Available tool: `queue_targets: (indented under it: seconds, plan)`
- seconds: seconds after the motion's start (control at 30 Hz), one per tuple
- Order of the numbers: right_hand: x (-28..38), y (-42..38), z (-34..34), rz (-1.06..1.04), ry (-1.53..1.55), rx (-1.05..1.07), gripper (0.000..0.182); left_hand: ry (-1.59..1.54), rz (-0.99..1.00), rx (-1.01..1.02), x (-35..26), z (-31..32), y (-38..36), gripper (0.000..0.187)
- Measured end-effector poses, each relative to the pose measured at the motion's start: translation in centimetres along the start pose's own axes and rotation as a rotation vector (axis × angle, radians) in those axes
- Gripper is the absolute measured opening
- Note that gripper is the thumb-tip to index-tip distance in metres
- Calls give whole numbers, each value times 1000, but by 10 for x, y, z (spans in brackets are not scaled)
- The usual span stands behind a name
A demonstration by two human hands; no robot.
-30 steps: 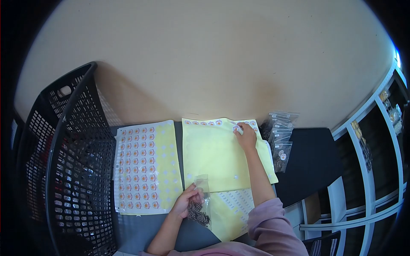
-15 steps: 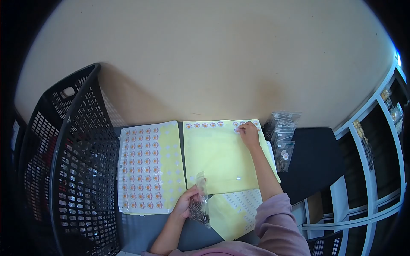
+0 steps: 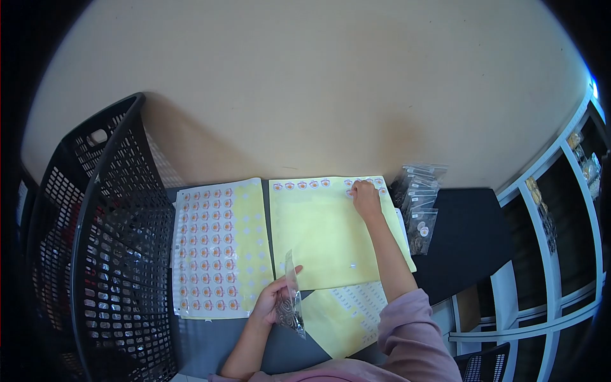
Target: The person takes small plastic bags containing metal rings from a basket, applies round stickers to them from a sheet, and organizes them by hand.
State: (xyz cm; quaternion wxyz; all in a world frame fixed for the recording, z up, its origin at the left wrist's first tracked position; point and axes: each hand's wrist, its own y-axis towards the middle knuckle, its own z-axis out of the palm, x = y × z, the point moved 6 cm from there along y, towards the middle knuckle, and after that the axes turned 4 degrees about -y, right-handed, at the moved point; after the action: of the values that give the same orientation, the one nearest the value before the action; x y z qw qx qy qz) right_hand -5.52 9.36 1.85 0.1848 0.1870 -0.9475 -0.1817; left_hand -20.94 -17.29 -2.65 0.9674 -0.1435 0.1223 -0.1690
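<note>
Below a smooth wall [image 3: 286, 95], the left hand [image 3: 267, 304] grips a glossy bag [image 3: 290, 311]; the right hand [image 3: 367, 200] bunches, hold unclear, near yellow paper's [image 3: 318, 235] far edge.

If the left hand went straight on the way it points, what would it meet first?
Probably the lower-left part of the mostly bare yellow sticker sheet, which lies ahead of the left hand and its clear plastic bag. Depth is unclear, so it might pass above instead.

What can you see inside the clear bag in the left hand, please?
Dark, curled-looking pieces sit in the lower part of the clear bag. The left hand covers part of it, so any contents hidden there cannot be seen.
</note>
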Motion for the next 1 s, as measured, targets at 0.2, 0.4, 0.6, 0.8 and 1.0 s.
queue_targets:
  seconds: [0.2,0.4,0.6,0.8,1.0]
  plan:
    - [-1,4,4,25,-3,143,8,-5,-12,39,0,2,-1,48]
    - [0,6,2,-35,34,178,9,2,-9,46,0,1,-1,47]
    - [-3,12,9,-30,25,326,8,-20,-11,51,0,2,-1,47]
    - [-3,15,11,-51,70,407,6,-16,-12,56,0,1,-1,47]
    - [-6,16,13,-81,101,452,5,-49,-16,0,0,4,-2,53]
